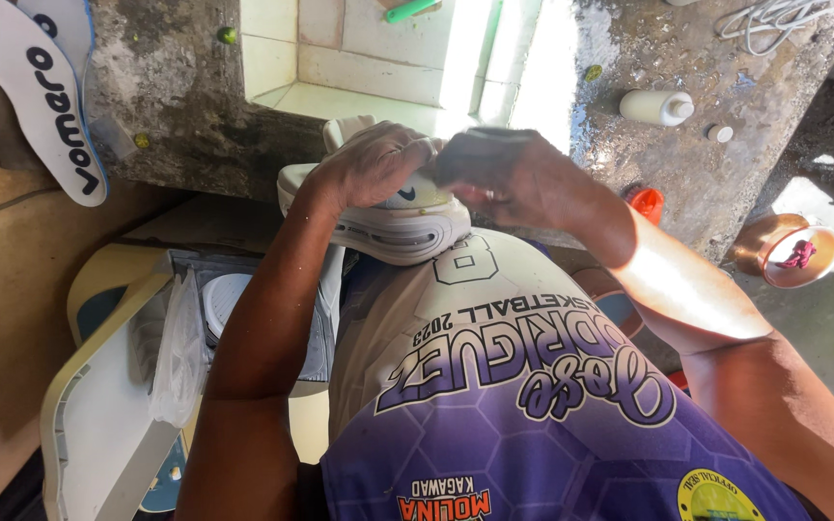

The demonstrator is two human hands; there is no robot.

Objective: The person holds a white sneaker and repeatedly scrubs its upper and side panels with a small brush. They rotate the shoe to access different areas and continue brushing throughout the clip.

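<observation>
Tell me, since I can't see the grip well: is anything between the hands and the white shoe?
Nothing visible stands between the left hand and the white shoe; it rests on top. The right hand is at the shoe's side, with a dark, blurred thing against it.

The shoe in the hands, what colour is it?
White shoe, with a dark mark on its side; head view.
</observation>
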